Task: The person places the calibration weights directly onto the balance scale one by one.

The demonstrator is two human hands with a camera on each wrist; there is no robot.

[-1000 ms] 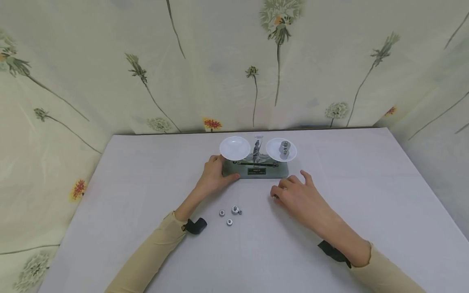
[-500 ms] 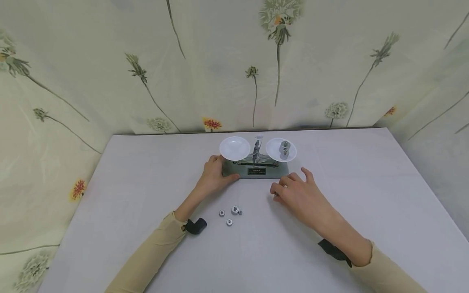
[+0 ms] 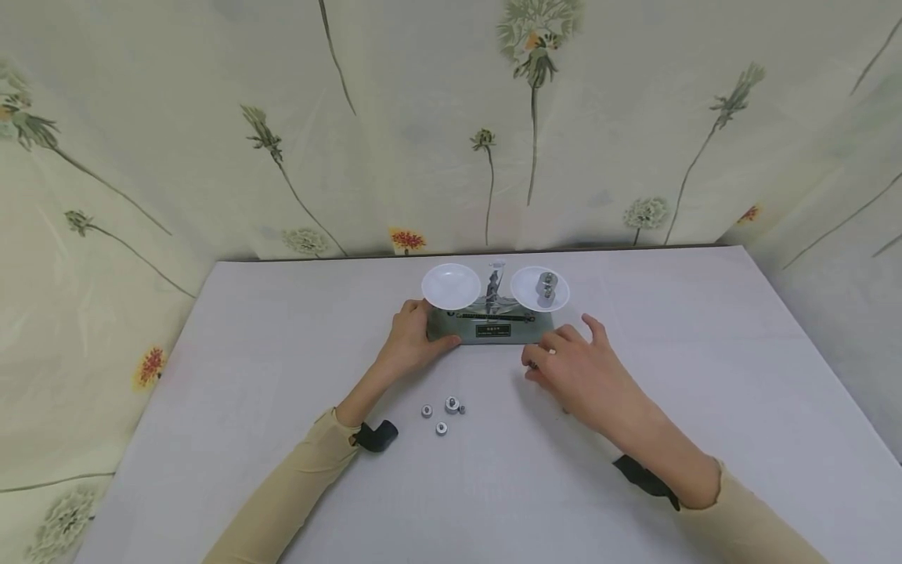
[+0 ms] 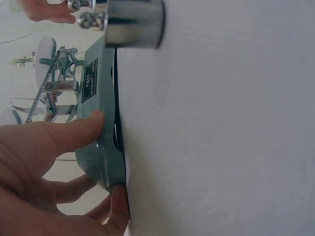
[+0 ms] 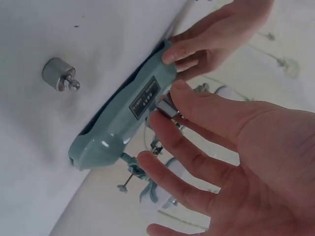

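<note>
Pinching the small metal weight (image 5: 166, 104) between thumb and index fingertip is the condition of my right hand (image 3: 585, 380); both digits press on the sides of its body, and my other fingers spread clear. The weight sits near the front right part of the balance (image 5: 106, 132), below and short of the right pan (image 3: 521, 299). My left hand (image 3: 416, 335) grips the far left end of the base, thumb on the front face, fingers wrapped round the end.

Handling: expect the weight to be rigid, dense for its size and slippery, being polished. Its knob (image 5: 180, 117) offers the surer hold, the neck giving fingertips a stop; the smooth body needs firmer opposing pressure. (I judge the balance stiff in the base but delicate at the beam and pans, so grip the base only.)

Orientation: the weight's long axis stands roughly upright in my pinch, knob uppermost, much like the standing weight (image 5: 58, 73) beneath my right hand; I cannot tell any slight tilt. The balance's long axis runs crosswise from my left grip toward my right, its nameplate (image 5: 145, 97) facing my body.
</note>
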